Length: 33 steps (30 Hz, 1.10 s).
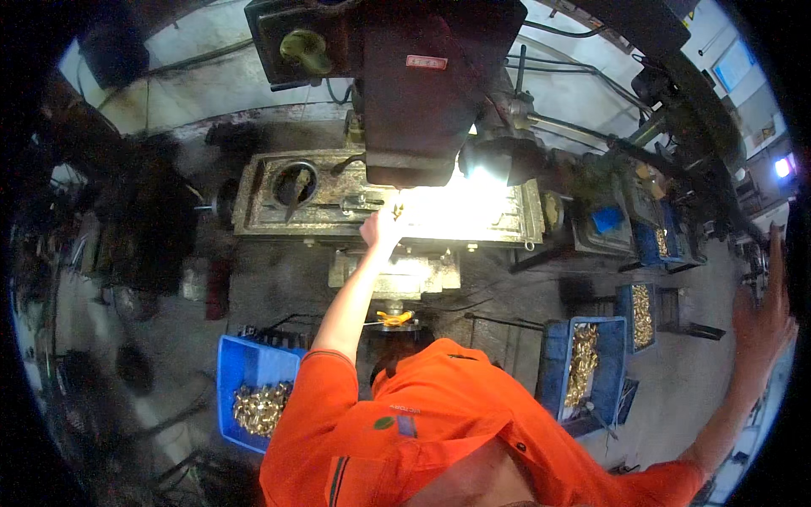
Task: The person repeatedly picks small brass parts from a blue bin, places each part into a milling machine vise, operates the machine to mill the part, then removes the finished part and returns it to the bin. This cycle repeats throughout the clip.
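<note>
My left hand [380, 228] was stretched up to the middle of the frame, onto the brightly lit machine table [279, 221] under the dark drill head [414, 93]. Its fingers were pinched around a small brass part [398, 209], held right at the edge of the lamp's glare; I could not tell whether the part was already seated or only touching down. My right hand [759, 317] was out at the right edge of the frame, fingers spread wide, gripping nothing.

By my judgement I was early or midway through one cycle: a piece was at the machine, not yet let go. The blue bin [241, 372] at lower left held a heap of brass parts [262, 407], and another blue bin [553, 372] at lower right held more, so plenty of work remained on either side of me.
</note>
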Motion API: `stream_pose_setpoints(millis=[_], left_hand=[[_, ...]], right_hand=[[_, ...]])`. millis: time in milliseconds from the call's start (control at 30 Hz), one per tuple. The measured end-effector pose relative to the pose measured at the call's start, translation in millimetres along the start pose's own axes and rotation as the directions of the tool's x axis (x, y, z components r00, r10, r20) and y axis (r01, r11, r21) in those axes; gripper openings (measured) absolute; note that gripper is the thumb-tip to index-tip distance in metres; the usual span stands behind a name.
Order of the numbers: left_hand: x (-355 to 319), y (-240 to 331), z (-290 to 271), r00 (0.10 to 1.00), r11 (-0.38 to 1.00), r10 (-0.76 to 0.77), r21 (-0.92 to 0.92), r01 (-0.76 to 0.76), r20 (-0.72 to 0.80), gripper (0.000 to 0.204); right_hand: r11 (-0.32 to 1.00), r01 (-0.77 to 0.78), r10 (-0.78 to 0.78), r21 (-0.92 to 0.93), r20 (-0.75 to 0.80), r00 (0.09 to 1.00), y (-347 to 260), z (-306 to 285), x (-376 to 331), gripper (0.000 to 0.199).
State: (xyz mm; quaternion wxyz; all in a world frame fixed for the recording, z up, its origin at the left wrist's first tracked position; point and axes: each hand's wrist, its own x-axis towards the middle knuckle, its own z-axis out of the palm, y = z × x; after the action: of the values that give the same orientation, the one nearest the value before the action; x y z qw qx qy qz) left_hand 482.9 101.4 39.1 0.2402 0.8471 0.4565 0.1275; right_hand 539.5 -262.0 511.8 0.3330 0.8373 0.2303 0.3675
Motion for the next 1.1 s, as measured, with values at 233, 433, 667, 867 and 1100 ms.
stream_pose_setpoints(millis=[233, 433, 667, 867, 1100], left_hand=[[6.8, -15.7, 9.4, 0.995, 0.995, -0.098, -0.01, 0.098, 0.029, 0.042], [-3.4, 5.6, -4.6, 0.994, 0.986, -0.113, -0.123, 0.111, -0.012, 0.04], [-2.5, 8.8, -10.7, 0.983, 0.978, -0.182, -0.101, 0.184, 0.027, 0.036], [-1.1, 8.9, -3.5, 0.981, 0.979, -0.195, -0.057, 0.194, -0.01, 0.041], [9.0, -3.4, 13.6, 0.976, 0.977, -0.202, -0.051, 0.206, 0.076, 0.054]], right_hand=[[0.358, -0.513, -0.301, 0.78, 0.616, 0.728, -63.4, 64.0, -136.1, 0.061], [0.048, -0.594, -0.239, 0.803, 0.587, 0.774, -188.7, 146.0, -202.6, 0.043], [-0.015, -0.578, -0.325, 0.816, 0.542, 0.775, -216.0, 196.3, -214.8, 0.015], [-0.158, -0.7, -0.388, 0.696, 0.608, 0.693, -229.8, 205.2, -216.6, 0.009], [-0.263, -0.759, -0.422, 0.595, 0.637, 0.645, -245.5, 213.2, -217.9, 0.007]])
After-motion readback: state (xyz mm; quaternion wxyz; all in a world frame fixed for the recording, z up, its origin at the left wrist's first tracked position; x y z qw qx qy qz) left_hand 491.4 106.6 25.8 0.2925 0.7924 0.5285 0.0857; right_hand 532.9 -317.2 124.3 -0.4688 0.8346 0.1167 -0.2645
